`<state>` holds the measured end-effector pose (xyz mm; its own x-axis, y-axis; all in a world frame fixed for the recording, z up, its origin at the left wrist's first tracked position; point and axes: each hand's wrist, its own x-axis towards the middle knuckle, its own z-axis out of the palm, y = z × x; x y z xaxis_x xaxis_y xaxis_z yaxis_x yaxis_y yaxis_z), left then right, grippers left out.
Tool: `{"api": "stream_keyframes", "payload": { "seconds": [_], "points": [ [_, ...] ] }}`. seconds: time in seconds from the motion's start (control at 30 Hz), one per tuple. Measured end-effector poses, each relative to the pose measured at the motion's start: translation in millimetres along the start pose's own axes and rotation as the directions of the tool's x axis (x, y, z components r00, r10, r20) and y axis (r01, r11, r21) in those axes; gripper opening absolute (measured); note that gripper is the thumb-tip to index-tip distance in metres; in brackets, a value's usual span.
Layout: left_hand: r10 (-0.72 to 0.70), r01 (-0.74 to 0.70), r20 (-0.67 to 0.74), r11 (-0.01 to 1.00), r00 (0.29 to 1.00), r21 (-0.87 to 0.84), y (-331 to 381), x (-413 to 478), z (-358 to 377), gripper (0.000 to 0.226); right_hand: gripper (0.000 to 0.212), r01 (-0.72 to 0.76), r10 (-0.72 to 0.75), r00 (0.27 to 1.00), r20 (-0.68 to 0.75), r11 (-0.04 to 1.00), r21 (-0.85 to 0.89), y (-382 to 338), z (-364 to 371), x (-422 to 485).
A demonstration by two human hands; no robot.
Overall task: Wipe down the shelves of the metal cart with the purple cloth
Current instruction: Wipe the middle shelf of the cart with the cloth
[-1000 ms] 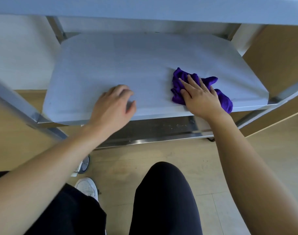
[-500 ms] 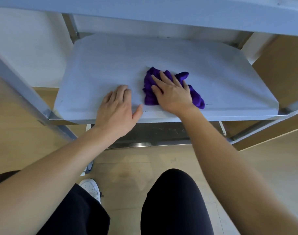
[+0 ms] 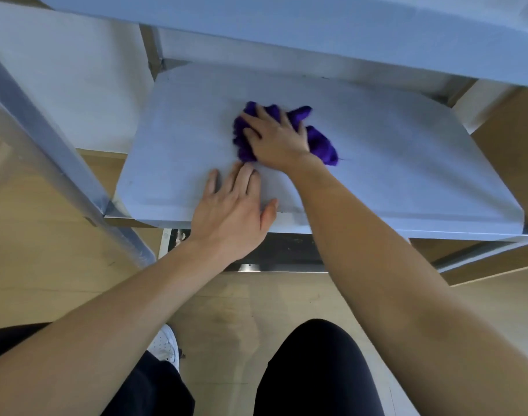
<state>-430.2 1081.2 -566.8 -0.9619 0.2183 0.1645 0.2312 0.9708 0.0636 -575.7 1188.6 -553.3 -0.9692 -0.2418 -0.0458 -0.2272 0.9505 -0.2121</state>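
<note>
The crumpled purple cloth (image 3: 322, 142) lies near the middle of the metal cart's middle shelf (image 3: 406, 163). My right hand (image 3: 274, 136) presses flat on top of the cloth, fingers spread, covering most of it. My left hand (image 3: 232, 211) rests flat and empty on the shelf's front edge, just in front of and left of the right hand, fingers apart. The underside of the cart's top shelf (image 3: 316, 28) spans the top of the view. A darker bottom shelf (image 3: 286, 250) shows below the front edge.
A slanted metal cart post (image 3: 61, 163) runs down the left side. The floor is light wood (image 3: 256, 304), with a white wall behind the cart. My dark-trousered knees and a white shoe (image 3: 166, 346) are at the bottom. A wooden panel stands at right.
My right hand has slid the purple cloth leftward and further back on the shelf, from the front right edge toward the middle. My left hand stayed on the front edge, fingers flattening out.
</note>
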Motion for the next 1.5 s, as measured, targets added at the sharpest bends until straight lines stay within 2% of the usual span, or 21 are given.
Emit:
{"api": "stream_keyframes", "payload": {
  "seconds": [0.07, 0.17, 0.27, 0.37, 0.47, 0.53, 0.6, 0.67, 0.77, 0.83, 0.9, 1.03, 1.2, 1.27, 1.33, 1.37, 1.43, 1.5],
  "points": [
    [-0.005, 0.005, -0.014, 1.0, 1.0, 0.009, -2, 0, 0, 0.065, 0.046, 0.052, -0.052, 0.999, 0.011, 0.999, -0.002, -4, 2, 11],
    [0.017, -0.017, -0.023, 1.0, 1.0, 0.003, -4, 1, -2, 0.064, 0.045, 0.017, -0.018, 0.998, -0.052, 1.0, -0.011, 29, 0, 15],
    [0.035, -0.035, -0.021, 0.999, 0.999, 0.004, -4, 0, -4, 0.065, 0.043, -0.135, 0.135, 0.983, -0.12, 0.991, 0.005, 84, -12, 17],
    [0.036, -0.036, 0.006, 0.999, 0.999, 0.017, -5, 0, -4, 0.067, 0.044, -0.37, 0.374, 0.92, -0.113, 0.927, 0.057, 129, -27, 16],
    [0.029, -0.03, 0.029, 0.999, 0.999, 0.029, -3, 2, -3, 0.069, 0.043, -0.491, 0.497, 0.861, -0.112, 0.868, 0.077, 122, -25, 29],
    [0.032, -0.032, 0.028, 0.999, 0.999, 0.021, -2, 3, -1, 0.068, 0.041, -0.41, 0.416, 0.9, -0.133, 0.909, 0.07, 88, -17, 40],
    [0.029, -0.029, 0.022, 0.999, 0.999, 0.015, -2, 4, 1, 0.065, 0.041, -0.2, 0.2, 0.971, -0.13, 0.98, 0.015, 43, -5, 48],
    [0.022, -0.022, 0.02, 1.0, 1.0, 0.012, -2, 4, 1, 0.065, 0.044, -0.029, 0.028, 0.997, -0.076, 0.999, -0.013, 3, 5, 50],
    [0.03, -0.031, 0.027, 0.999, 0.999, 0.01, -1, 4, 1, 0.065, 0.046, 0.051, -0.05, 0.998, -0.035, 0.999, 0.014, -5, 6, 55],
    [0.043, -0.043, 0.019, 0.999, 0.999, 0.013, -1, 3, 0, 0.063, 0.045, 0.056, -0.057, 0.995, -0.087, 0.998, -0.008, 21, 3, 57],
    [0.047, -0.047, 0.019, 0.999, 0.999, 0.015, -2, 2, -1, 0.062, 0.044, -0.034, 0.031, 0.99, -0.139, 0.999, -0.016, 61, -5, 63],
    [0.059, -0.06, 0.038, 0.998, 0.998, 0.023, -3, 3, 0, 0.064, 0.046, -0.315, 0.319, 0.936, -0.151, 0.948, 0.045, 131, -22, 72],
    [0.062, -0.061, 0.028, 0.998, 0.998, -0.004, -3, 5, 1, 0.062, 0.047, -0.476, 0.48, 0.865, -0.144, 0.877, 0.066, 111, -20, 97],
    [0.057, -0.057, 0.026, 0.998, 0.998, -0.016, -2, 6, 2, 0.061, 0.047, -0.374, 0.373, 0.915, -0.154, 0.927, 0.024, 78, -14, 108],
    [0.053, -0.053, 0.023, 0.998, 0.998, -0.023, -2, 6, 3, 0.06, 0.046, -0.14, 0.134, 0.983, -0.126, 0.989, -0.038, 34, -4, 113],
    [0.054, -0.053, 0.023, 0.998, 0.998, -0.026, -2, 6, 3, 0.06, 0.047, -0.04, 0.034, 0.995, -0.095, 0.997, -0.063, 13, 3, 112],
    [0.058, -0.057, 0.02, 0.998, 0.998, -0.022, -2, 6, 3, 0.061, 0.049, 0.048, -0.051, 0.998, -0.043, 0.997, -0.06, -11, 9, 109],
    [0.058, -0.057, 0.03, 0.998, 0.998, -0.017, -1, 5, 2, 0.062, 0.05, 0.058, -0.061, 0.996, -0.059, 0.997, -0.042, -1, 5, 108]
  ]
}}
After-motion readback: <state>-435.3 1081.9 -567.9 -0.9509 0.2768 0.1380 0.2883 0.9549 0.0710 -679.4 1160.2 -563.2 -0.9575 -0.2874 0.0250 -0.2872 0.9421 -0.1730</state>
